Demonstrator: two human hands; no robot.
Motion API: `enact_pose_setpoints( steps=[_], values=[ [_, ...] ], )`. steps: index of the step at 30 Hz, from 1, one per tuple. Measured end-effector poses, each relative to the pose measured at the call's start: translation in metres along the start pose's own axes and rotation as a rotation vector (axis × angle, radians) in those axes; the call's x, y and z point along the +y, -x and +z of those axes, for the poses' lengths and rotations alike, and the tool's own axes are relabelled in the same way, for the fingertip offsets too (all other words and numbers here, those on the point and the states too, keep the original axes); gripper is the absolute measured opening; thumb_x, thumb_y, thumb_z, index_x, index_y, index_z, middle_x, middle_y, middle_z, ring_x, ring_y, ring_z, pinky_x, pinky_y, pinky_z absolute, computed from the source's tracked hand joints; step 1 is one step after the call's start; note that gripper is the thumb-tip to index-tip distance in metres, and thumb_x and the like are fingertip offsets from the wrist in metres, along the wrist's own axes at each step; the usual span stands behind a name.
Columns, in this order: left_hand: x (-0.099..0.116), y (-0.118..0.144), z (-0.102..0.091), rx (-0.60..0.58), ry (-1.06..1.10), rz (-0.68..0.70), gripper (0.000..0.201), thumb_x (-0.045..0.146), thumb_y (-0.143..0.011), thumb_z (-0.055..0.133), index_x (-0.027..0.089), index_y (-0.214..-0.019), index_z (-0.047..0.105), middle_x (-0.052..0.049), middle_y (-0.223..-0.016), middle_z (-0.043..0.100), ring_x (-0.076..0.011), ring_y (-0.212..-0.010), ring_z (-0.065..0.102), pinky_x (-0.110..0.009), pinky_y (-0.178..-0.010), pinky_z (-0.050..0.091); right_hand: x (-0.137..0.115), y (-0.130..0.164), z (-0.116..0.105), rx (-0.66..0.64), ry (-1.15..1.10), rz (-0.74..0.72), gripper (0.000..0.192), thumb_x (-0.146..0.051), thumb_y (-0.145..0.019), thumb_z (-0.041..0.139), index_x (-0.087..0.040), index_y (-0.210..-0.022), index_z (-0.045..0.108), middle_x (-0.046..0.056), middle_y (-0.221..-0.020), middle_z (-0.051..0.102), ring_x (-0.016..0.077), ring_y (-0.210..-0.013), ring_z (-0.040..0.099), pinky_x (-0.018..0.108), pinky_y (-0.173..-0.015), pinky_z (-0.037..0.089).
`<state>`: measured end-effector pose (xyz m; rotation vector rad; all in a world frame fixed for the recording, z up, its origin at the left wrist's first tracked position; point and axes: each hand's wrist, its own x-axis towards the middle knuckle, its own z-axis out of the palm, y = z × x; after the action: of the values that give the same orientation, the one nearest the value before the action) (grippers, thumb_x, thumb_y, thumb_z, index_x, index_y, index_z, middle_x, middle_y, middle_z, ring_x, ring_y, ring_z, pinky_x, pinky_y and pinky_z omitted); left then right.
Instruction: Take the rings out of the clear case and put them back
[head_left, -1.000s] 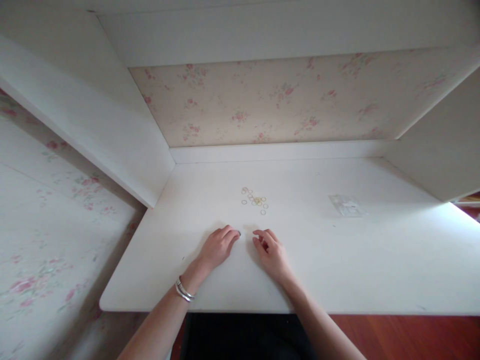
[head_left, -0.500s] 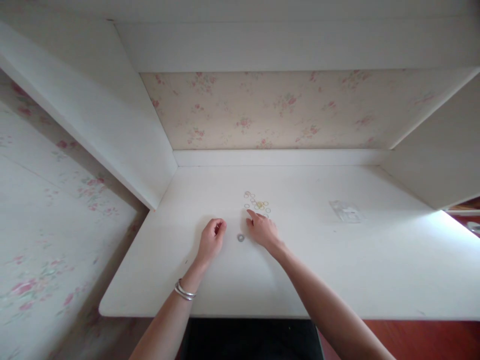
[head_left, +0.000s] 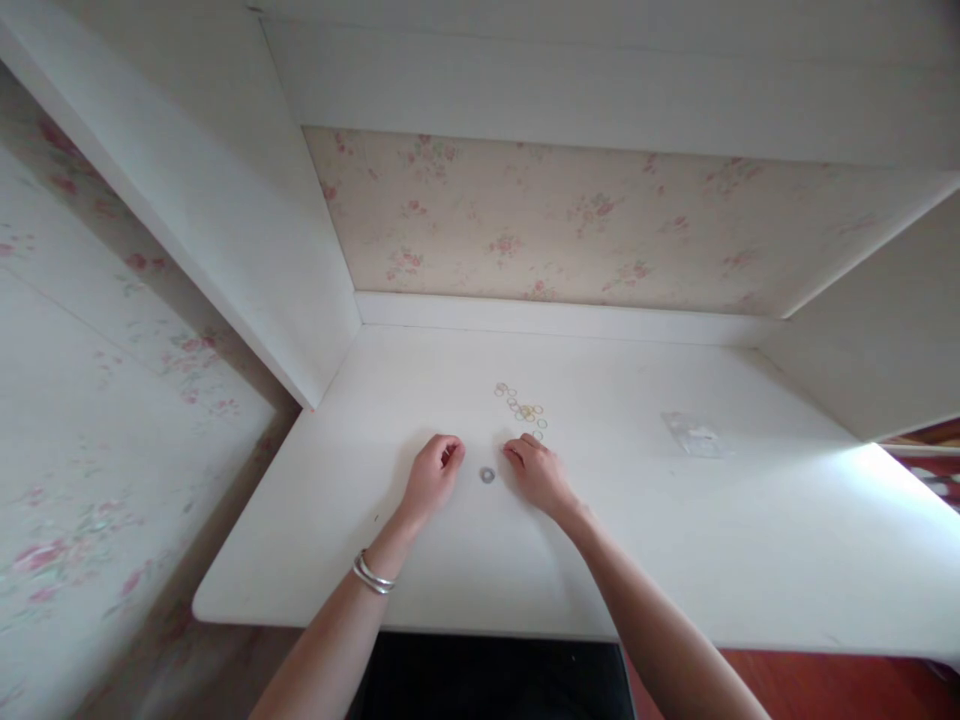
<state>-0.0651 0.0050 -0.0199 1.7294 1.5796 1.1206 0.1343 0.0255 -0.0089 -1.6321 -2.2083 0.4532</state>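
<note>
- Hands rest on a white painted desk top (head_left: 750,560), both palm-down, with a small grey metal ring (head_left: 487,475) lying flat on the surface between them.
- Left hand (head_left: 433,478) sits just left of the grey ring, fingers curled loosely inward toward the palm; it grips nothing that can be seen, and it does not touch the ring.
- A pair of thin silver bangles (head_left: 371,574) circles the left wrist.
- Right hand (head_left: 538,472) lies just right of the grey ring, fingers bent and fingertips (head_left: 514,456) pressed down on the desk; whether something tiny is pinched under them is too small to tell.
- Just beyond the right hand's fingers lies a loose scatter of small thin rings, yellowish and pale (head_left: 523,408), spread flat on the desk; the nearest of them is close to the knuckles, though contact cannot be made out.
- A small clear plastic bag (head_left: 694,434) lies flat on the desk, well apart to the right of both hands.
- White side panels (head_left: 225,200) and a white shelf overhead enclose the desk, and cream wallpaper with pink flowers (head_left: 570,220) covers the back wall.
- Reddish-brown wooden floor (head_left: 825,690) shows beneath the front edge at the right.
</note>
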Motion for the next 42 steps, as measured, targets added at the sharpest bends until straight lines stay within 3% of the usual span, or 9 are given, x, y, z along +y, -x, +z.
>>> enact_pose_setpoints(
  steps=[6, 17, 27, 35, 42],
  values=[
    [-0.001, 0.001, 0.0, -0.005, -0.014, 0.016, 0.019, 0.031, -0.088, 0.044, 0.018, -0.088, 0.059, -0.002, -0.081, 0.062, -0.0123, -0.071, 0.056, -0.024, -0.068, 0.044, -0.011, 0.034, 0.011, 0.057, -0.257, -0.146, 0.027, -0.03, -0.094, 0.035, -0.023, -0.093, 0.062, 0.002, -0.082, 0.057, 0.0123, -0.072, 0.056, 0.022, -0.066, 0.042],
    [0.003, 0.002, -0.001, -0.022, -0.008, 0.017, 0.02, 0.032, -0.089, 0.044, 0.018, -0.087, 0.059, -0.002, -0.081, 0.061, -0.0124, -0.071, 0.056, -0.024, -0.067, 0.044, -0.011, 0.043, 0.019, 0.039, -0.034, -0.212, 0.03, -0.022, -0.094, 0.031, -0.024, -0.102, 0.06, 0.003, -0.086, 0.058, 0.0115, -0.067, 0.057, 0.021, -0.058, 0.041],
    [0.001, 0.002, -0.001, -0.037, -0.023, 0.03, 0.02, 0.032, -0.089, 0.045, 0.017, -0.088, 0.059, -0.003, -0.083, 0.061, -0.0133, -0.073, 0.057, -0.024, -0.068, 0.044, -0.01, 0.042, 0.021, 0.046, 0.012, -0.244, 0.026, -0.02, -0.093, 0.036, -0.024, -0.102, 0.06, 0.002, -0.085, 0.058, 0.0104, -0.066, 0.056, 0.019, -0.055, 0.039],
    [0.002, 0.002, -0.001, -0.032, -0.006, 0.015, 0.019, 0.032, -0.088, 0.046, 0.018, -0.088, 0.058, -0.002, -0.081, 0.061, -0.0127, -0.071, 0.056, -0.024, -0.067, 0.044, -0.012, 0.042, 0.021, 0.058, -0.091, -0.206, 0.026, -0.024, -0.094, 0.036, -0.025, -0.101, 0.061, 0.002, -0.085, 0.058, 0.0111, -0.068, 0.057, 0.02, -0.059, 0.04],
    [0.001, 0.003, 0.0, -0.036, -0.018, 0.021, 0.02, 0.032, -0.089, 0.045, 0.018, -0.087, 0.059, -0.002, -0.081, 0.061, -0.0126, -0.071, 0.055, -0.024, -0.068, 0.043, -0.002, 0.043, 0.013, 0.264, -0.338, 0.0, 0.029, -0.037, -0.092, 0.041, -0.021, -0.09, 0.065, 0.001, -0.074, 0.056, 0.0107, -0.061, 0.052, 0.022, -0.059, 0.04]
  ],
)
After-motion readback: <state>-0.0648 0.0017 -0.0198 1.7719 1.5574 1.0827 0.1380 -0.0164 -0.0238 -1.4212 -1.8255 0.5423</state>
